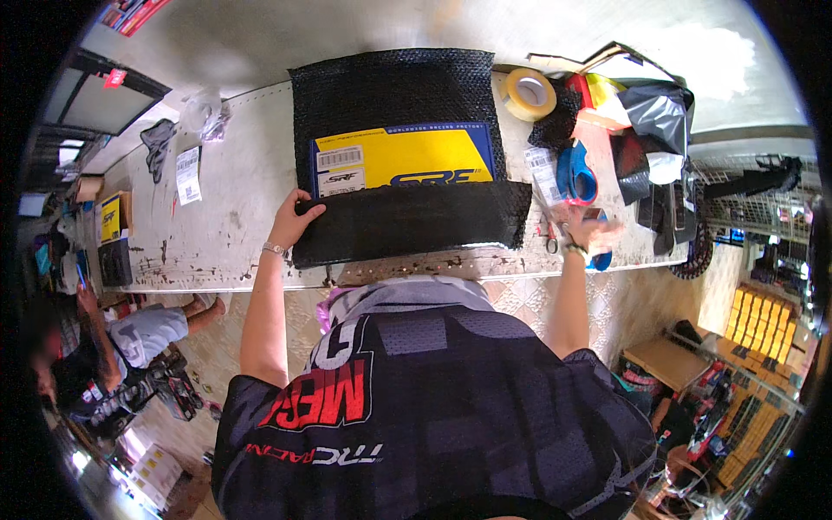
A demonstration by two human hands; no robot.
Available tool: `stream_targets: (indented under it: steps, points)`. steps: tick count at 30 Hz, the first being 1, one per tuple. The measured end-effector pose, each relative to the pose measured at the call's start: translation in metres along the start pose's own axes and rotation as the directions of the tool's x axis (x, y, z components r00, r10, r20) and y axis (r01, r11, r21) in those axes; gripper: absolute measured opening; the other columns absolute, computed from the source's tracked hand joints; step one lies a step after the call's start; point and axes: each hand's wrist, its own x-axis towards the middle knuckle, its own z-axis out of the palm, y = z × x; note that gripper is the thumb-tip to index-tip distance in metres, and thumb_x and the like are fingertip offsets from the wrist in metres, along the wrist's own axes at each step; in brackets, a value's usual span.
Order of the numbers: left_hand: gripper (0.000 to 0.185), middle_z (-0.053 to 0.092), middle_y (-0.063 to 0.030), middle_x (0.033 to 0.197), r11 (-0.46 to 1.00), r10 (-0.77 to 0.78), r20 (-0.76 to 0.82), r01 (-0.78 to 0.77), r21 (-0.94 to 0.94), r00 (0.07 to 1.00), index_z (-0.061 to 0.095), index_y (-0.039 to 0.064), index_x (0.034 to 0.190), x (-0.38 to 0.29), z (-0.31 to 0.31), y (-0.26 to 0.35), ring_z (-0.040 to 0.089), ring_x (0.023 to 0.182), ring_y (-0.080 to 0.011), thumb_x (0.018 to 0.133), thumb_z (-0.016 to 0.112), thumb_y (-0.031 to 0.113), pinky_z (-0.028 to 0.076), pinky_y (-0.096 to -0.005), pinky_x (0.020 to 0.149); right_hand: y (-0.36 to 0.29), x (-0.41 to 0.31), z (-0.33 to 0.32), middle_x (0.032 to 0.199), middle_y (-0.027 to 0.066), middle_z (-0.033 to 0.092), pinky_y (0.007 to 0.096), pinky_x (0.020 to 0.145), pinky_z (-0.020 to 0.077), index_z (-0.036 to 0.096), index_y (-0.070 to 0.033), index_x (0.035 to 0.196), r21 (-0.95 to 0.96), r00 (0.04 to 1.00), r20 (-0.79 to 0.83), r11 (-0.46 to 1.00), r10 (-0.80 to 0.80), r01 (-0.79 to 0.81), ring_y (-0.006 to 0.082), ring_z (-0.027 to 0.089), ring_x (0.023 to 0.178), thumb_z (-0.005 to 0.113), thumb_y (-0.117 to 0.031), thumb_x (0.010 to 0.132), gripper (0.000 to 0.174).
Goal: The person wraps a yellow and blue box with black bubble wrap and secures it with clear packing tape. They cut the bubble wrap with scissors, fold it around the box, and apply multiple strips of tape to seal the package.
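A yellow and blue cardboard box (429, 148), bearing printing and labels, lies flat on a sheet of black bubble wrap (396, 84). The near flap of the wrap (416, 218) is folded over the box's lower part, hiding it. At the flap's left end, my left hand (300, 211) grips the wrap between thumb and fingers. My right hand (590, 233), blurred by motion, is right of the wrap with its fingers apart. It is over a blue object (600, 261), partly hidden beneath it, and beside scissors (551, 240). Just above sits a blue tape dispenser (578, 174).
A clear tape roll (530, 95), a printed label (543, 175) and black plastic packaging (653, 110) occupy the worktable's right side. At left are another label (188, 174), crumpled plastic (203, 116) and a yellow box (110, 218). Another person (110, 351) is at far left.
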Motion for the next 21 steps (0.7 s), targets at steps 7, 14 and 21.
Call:
stream_targets:
  steps: [7, 14, 21]
  points:
    - [0.064, 0.048, -0.0144, 0.126, 0.696, 0.439, -0.243, -0.156, 0.701, 0.865, 0.047, 0.012, 0.128, -0.007, 0.012, 0.105, 0.041, 0.121, -0.0361, 0.071, 0.075, 0.017, 0.036, -0.0492, 0.098, 0.078, 0.051, 0.036, 0.105, 0.0199, 0.052, 0.0498, 0.075, 0.0505, 0.053, -0.002, 0.106, 0.217, 0.792, 0.47, 0.818, 0.391, -0.533, 0.0375, 0.058, 0.095, 0.068, -0.032, 0.083, 0.041]
    - [0.067, 0.048, -0.018, 0.132, 0.738, 0.586, 0.206, -0.411, -0.536, 0.784, 0.027, 0.004, 0.143, -0.032, 0.129, 0.242, 0.055, 0.113, -0.0237, 0.091, 0.063, 0.027, 0.039, -0.0364, 0.101, -0.035, 0.053, -0.203, 0.117, 0.0188, 0.047, 0.038, 0.086, 0.0459, 0.041, 0.001, 0.12, 0.974, 0.97, 0.177, 0.112, 0.169, -0.197, 0.0291, 0.052, 0.1, 0.063, -0.017, 0.091, 0.041]
    - [0.088, 0.042, -0.028, 0.134, 0.792, 0.481, -0.074, -0.469, -0.39, 0.874, -0.002, 0.011, 0.151, -0.033, 0.106, 0.241, 0.052, 0.117, -0.0332, 0.091, 0.06, 0.029, 0.037, -0.0362, 0.101, -0.099, 0.035, -0.305, 0.111, 0.0132, 0.058, 0.033, 0.101, 0.0342, 0.031, -0.002, 0.134, 0.88, 0.874, 0.144, -0.344, -0.464, -0.328, 0.0211, 0.052, 0.109, 0.045, -0.032, 0.099, 0.048]
